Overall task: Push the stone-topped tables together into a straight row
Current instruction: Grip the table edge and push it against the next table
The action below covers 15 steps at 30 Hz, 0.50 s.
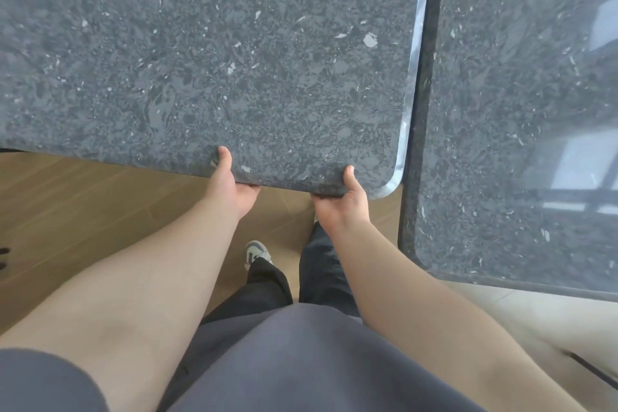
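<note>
The left hand (230, 186) is clamped on the near edge of a dark grey speckled stone table top with rounded corners (207, 50): its thumb lies flat on the polished surface and its fingers curl underneath, out of sight. The right hand (344, 199) grips the same edge a little further along, close to the near right corner, again with the thumb on top and the fingers hooked below. Both bare forearms reach forward from short grey sleeves.

This held table top fills the upper left of the view, and its near edge runs slightly askew, dropping towards the right. Its right side shows a bright bevelled rim. Just beside that rim lies a second dark grey speckled stone table top (521, 117), which fills the right of the view. A narrow dark gap separates the two along their facing sides, so they sit very near but do not visibly touch. The second top reaches nearer to the person than the held one, so the near edges are not in line. Pale window reflections show on its surface.

Below the hands are light brown wooden floor planks (83, 204), black trouser legs (267, 284) and the toe of a white and grey trainer (257, 251)
</note>
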{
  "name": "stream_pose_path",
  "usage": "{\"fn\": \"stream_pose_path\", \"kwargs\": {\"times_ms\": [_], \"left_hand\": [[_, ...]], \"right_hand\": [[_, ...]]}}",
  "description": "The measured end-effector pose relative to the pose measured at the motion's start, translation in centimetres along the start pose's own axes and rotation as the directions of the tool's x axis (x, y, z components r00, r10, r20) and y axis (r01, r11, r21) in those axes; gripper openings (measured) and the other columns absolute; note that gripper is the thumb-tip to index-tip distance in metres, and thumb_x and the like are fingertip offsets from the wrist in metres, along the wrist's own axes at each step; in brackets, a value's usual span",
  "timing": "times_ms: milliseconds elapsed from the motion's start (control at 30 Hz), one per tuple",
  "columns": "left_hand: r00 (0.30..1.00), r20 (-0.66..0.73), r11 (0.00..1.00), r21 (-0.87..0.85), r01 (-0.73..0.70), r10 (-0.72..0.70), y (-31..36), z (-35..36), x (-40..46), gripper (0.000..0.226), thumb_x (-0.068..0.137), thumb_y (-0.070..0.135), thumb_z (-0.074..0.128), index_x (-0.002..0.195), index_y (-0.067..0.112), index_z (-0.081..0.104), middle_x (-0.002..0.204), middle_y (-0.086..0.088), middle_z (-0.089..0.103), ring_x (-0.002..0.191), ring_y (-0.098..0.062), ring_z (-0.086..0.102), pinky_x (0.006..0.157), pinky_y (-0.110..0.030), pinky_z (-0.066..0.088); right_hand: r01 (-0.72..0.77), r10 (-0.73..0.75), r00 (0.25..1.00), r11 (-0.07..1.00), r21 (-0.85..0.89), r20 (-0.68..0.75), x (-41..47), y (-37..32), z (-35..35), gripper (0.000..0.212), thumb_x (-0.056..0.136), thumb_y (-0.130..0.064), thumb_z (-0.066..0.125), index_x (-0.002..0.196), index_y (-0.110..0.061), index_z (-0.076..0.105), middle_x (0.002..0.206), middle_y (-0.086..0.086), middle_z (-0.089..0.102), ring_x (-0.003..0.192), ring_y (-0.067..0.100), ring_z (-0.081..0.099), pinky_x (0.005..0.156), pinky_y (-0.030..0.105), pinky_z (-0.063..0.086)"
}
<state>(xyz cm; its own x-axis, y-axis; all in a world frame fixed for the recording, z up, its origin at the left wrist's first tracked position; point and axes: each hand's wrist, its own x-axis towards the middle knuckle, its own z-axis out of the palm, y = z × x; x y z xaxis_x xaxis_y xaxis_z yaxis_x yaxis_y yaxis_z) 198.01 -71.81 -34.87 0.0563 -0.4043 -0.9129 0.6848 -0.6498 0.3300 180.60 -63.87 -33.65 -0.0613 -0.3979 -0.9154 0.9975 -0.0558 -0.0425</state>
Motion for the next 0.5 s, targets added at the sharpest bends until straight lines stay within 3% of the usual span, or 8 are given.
{"fn": "stream_pose_path", "kwargs": {"times_ms": [300,433,500], "left_hand": [[0.992,-0.112,0.995,0.091,-0.047,0.057,-0.5,1.2,-0.6,0.049,0.092,0.057,0.062,0.113,0.014,0.058,0.112,-0.009,0.07,0.097,-0.028,0.071,0.067,-0.044,0.06],[0.99,-0.128,0.993,0.104,-0.052,0.065,-0.9,1.4,-0.4,0.051,0.091,0.058,0.061,0.116,0.014,0.055,0.113,-0.01,0.07,0.098,-0.028,0.07,0.069,-0.045,0.061],[0.991,-0.12,0.995,0.093,-0.046,0.057,-1.2,1.6,-0.3,0.054,0.09,0.06,0.061,0.118,0.014,0.055,0.116,-0.01,0.069,0.1,-0.029,0.07,0.076,-0.046,0.061]], "right_hand": [[-0.068,0.069,0.997,0.997,-0.027,0.025,0.0,-0.9,-0.2,0.037,0.09,-0.021,0.074,0.121,-0.005,0.061,0.119,0.02,0.07,0.112,0.041,0.066,0.1,0.06,0.049],[-0.083,0.084,0.996,0.996,-0.037,0.041,0.0,-1.4,-0.4,0.038,0.089,-0.021,0.074,0.121,-0.004,0.061,0.114,0.021,0.072,0.112,0.041,0.066,0.1,0.059,0.05],[-0.077,0.078,0.996,0.996,-0.034,0.037,0.1,-1.8,-0.3,0.044,0.088,-0.022,0.075,0.125,-0.005,0.059,0.121,0.021,0.069,0.115,0.041,0.064,0.102,0.059,0.048]]}}
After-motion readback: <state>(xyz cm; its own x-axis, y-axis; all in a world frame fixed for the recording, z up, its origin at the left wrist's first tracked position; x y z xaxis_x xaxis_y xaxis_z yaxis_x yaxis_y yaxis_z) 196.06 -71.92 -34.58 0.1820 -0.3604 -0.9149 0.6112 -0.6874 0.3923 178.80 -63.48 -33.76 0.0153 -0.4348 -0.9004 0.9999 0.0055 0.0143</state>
